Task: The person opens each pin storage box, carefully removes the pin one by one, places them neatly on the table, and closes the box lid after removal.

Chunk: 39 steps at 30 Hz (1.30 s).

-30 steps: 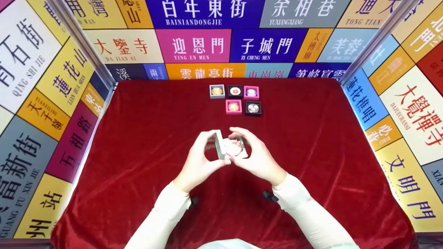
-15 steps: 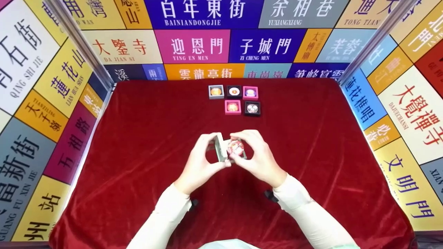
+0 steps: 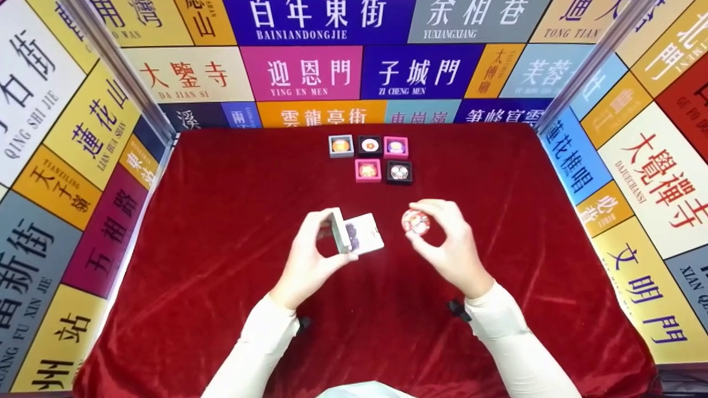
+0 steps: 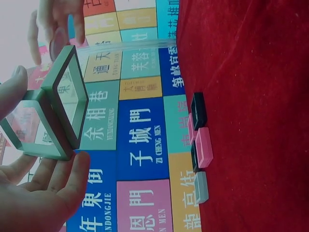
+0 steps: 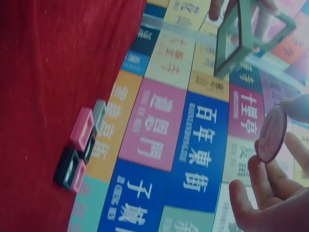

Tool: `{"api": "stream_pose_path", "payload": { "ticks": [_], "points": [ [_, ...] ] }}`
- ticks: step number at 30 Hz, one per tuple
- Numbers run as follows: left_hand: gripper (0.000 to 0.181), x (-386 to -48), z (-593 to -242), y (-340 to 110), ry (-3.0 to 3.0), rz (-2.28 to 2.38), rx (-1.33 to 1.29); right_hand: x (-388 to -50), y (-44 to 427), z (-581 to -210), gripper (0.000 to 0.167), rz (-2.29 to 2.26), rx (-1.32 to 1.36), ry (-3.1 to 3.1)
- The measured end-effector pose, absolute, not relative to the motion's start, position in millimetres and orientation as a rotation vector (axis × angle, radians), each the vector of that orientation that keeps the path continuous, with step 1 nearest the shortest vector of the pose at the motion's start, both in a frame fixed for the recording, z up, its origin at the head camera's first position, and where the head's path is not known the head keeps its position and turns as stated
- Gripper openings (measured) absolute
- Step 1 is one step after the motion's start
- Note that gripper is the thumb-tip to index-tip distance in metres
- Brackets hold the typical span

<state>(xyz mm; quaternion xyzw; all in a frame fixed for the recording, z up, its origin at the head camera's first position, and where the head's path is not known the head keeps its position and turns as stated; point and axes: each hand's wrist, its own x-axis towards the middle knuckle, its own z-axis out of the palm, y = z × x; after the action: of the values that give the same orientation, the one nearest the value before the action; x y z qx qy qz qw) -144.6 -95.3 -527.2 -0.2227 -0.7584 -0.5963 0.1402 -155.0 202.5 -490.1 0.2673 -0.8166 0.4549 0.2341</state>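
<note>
Hands were apart, the left gripping the case and the right pinching the disc; half a second before, both had met at the case. Left hand (image 3: pixel 310 243) held the green case (image 3: pixel 339 232) by its raised left half, thumb and fingers on opposite edges, while the other half spread open to the right. Beyond the case, five boxes (image 3: pixel 368 170) sat in two rows on the red cloth (image 3: pixel 249 188). Right of the case, the disc (image 3: pixel 415 222) had come clear of the half it earlier overlapped; the right hand (image 3: pixel 451 243) held it between curved thumb and fingertips.
</note>
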Motion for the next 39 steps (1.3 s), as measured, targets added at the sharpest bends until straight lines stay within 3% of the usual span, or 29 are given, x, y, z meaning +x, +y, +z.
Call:
{"api": "stream_pose_path", "payload": {
  "ticks": [20,32,39],
  "points": [
    [0.085,-146.3,-525.4,-114.7,-2.183,-1.657,-0.553,-164.0,234.5,-510.5,0.050,1.193,0.596,-2.329],
    [0.083,-146.6,-525.9,-120.8,-2.166,-1.635,-0.551,-187.8,269.5,-569.1,0.035,1.021,0.493,-2.562],
    [0.084,-147.9,-523.9,-120.0,-2.149,-1.650,-0.553,-193.7,286.2,-600.5,0.036,0.864,0.480,-2.776]
  ]
}}
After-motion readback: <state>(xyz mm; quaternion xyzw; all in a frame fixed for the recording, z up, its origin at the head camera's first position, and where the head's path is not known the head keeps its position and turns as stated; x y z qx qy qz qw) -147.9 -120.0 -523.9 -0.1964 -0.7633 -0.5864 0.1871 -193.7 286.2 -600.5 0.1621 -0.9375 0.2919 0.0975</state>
